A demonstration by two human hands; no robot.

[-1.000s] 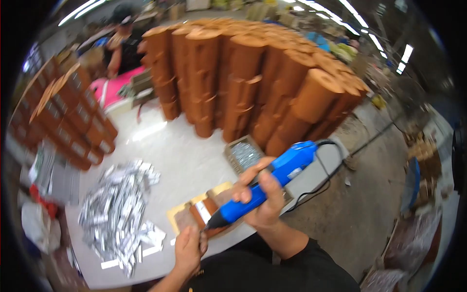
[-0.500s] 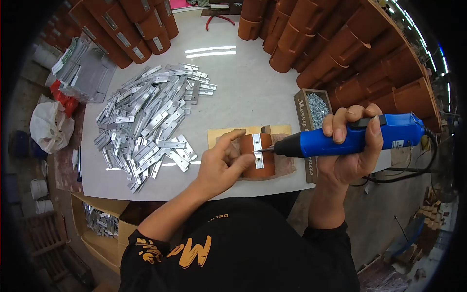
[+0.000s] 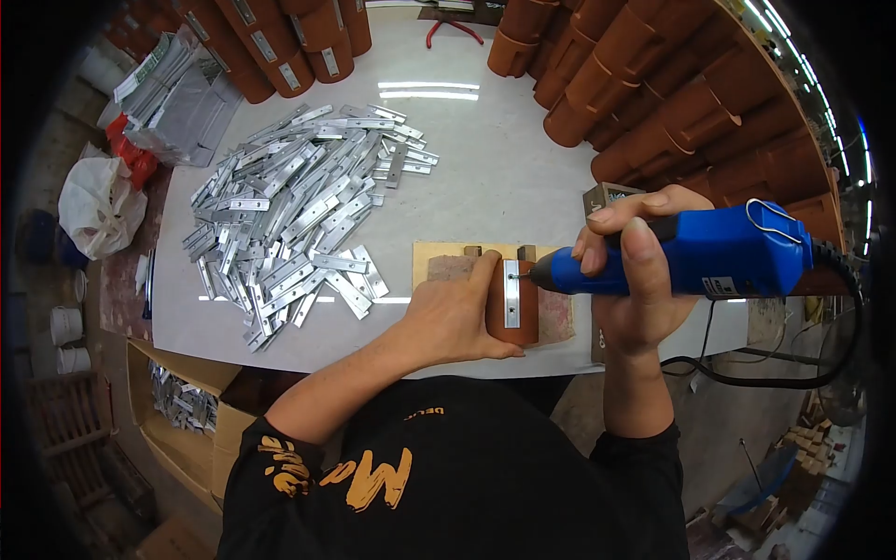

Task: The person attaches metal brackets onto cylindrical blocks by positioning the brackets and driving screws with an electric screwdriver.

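Note:
My left hand [image 3: 455,313] is closed around a short reddish-brown cylinder [image 3: 529,317], fingers at its far end and thumb at its near end. A flat silver metal strip [image 3: 511,297] with holes lies lengthwise on top of the cylinder. In my right hand [image 3: 639,285] is a blue electric screwdriver [image 3: 737,250], held level and pointing left. Its black nose [image 3: 571,273] and bit reach the upper part of the strip; whether a screw is at the tip I cannot make out. Under the cylinder lies a yellowish board [image 3: 425,254] with small blocks on it.
A heap of silver strips [image 3: 299,210] covers the table's left side. Brown cylinders stand in stacks at back left [image 3: 285,70] and right [image 3: 644,93]. Red-handled pliers [image 3: 455,26] lie far back. A partly hidden wooden box [image 3: 605,194] and a black cord [image 3: 793,381] are at right.
My left hand has gone from fingers at the strip to a grip around the cylinder. The cylinder has turned slightly, and the screwdriver bit now meets the strip's upper part. The view has shifted.

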